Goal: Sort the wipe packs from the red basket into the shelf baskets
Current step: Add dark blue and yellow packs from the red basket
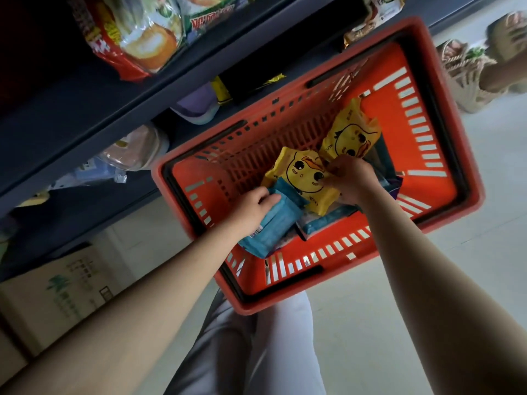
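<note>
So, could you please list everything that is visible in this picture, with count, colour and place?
red basket: 1, red-orange, in front of the shelf
yellow wipe packs: 2, yellow with a cartoon face, inside the basket
blue wipe packs: at least 2, blue, inside the basket, near side
shelf: 1, dark blue, left
snack bags: several, mixed colours, on the shelf
cardboard box: 1, brown, lower left
sandals: 2, beige, another person's feet, top right
trousers: 1, pale, bottom centre
left hand: 1, grips a blue pack
right hand: 1, pinches the nearer yellow pack
</note>
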A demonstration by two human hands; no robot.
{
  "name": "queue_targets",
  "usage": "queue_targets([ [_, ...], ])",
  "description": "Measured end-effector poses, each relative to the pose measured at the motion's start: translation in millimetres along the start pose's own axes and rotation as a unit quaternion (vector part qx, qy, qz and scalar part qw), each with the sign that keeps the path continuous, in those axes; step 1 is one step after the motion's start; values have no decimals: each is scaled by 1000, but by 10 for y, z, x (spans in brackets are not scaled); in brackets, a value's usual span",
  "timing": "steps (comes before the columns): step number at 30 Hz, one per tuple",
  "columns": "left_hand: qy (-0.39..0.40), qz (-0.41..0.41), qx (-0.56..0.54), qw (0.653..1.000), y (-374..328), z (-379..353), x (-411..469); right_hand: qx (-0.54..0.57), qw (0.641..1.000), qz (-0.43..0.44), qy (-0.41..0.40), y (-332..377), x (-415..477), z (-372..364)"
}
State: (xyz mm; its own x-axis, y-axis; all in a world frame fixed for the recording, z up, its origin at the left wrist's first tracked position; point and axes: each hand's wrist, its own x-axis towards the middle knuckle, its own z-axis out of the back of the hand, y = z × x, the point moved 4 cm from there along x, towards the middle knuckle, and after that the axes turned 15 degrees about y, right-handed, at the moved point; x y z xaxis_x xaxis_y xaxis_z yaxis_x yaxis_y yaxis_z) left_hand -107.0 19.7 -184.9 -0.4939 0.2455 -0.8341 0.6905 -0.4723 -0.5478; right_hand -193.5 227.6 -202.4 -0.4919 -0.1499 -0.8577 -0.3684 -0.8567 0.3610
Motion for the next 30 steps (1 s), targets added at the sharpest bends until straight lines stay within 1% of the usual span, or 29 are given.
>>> queue_targets([
  [1, -10, -8, -32, 999, -50, 9, -76, 7, 999, 16, -40, 6, -108, 54],
  [3, -38, -17, -82, 996, -168, 42, -281, 58, 993, 42, -99, -7, -374, 145],
  [6, -82, -20, -125, 989, -344, 79, -662, 192, 972, 34, -127, -68, -818, 237],
  [8, -112, -19, -153, 982, -491, 98, -991, 330, 935, 18, -128, -41, -1198, 330],
  [10, -129, -22, -191, 973, -682, 103, -1360, 457, 881, 30, -122, 68, -1636, 447],
  [12, -134, -22, -238, 962, -917, 104, -1787, 541, 830, 75, -115, 256, -2136, 591],
  [14, -131, -24, -288, 948, -1128, 118, -2212, 596, 785, 147, -88, 521, -2667, 729],
  [17, -132, -52, -341, 929, -1410, 185, -2813, 625, 735, 265, -7, 936, -3376, 881],
  [19, -149, -87, -378, 910, -1571, 285, -3180, 618, 714, 325, 52, 1230, -3748, 958],
  [21, -157, -119, -420, 886, -1715, 374, -3538, 587, 713, 371, 95, 1538, -4087, 1023],
  [25, -126, -189, -484, 845, -1932, 617, -4164, 540, 703, 438, 148, 2193, -4633, 1055],
  [27, -130, -222, -491, 832, -1988, 800, -4532, 518, 692, 470, 180, 2540, -4849, 983],
  [30, -161, -258, -483, 821, -1904, 1180, -5028, 496, 698, 486, 177, 3021, -5054, 831],
])
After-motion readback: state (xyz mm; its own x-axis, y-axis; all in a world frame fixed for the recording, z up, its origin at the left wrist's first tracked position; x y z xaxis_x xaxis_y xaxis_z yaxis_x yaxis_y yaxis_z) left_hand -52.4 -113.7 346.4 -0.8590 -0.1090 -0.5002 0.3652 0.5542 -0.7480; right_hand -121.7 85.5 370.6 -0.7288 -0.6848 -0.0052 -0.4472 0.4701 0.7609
